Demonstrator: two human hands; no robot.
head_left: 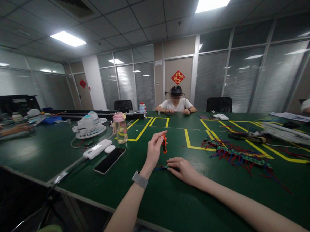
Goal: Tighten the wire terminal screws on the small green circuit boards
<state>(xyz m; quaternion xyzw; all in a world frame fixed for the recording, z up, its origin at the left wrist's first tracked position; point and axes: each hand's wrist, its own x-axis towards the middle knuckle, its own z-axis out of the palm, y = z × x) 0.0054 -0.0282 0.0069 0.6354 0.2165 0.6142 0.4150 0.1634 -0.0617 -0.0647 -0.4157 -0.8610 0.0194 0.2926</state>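
The left hand [153, 151] pinches a small orange tool [164, 143] upright over the middle of the green table [175, 205]. Just nearer, the right hand [182, 168] lies flat, pressing wires [161, 167] down.

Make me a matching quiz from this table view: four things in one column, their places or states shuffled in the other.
Column one:
1. left hand
2. right hand
3. phone
4. bottle

Column two:
A. pink-lidded, standing upright
B. palm down on the green table
C. pinching an orange-handled tool, held upright
D. lying flat, screen dark

Pairs: 1-C, 2-B, 3-D, 4-A
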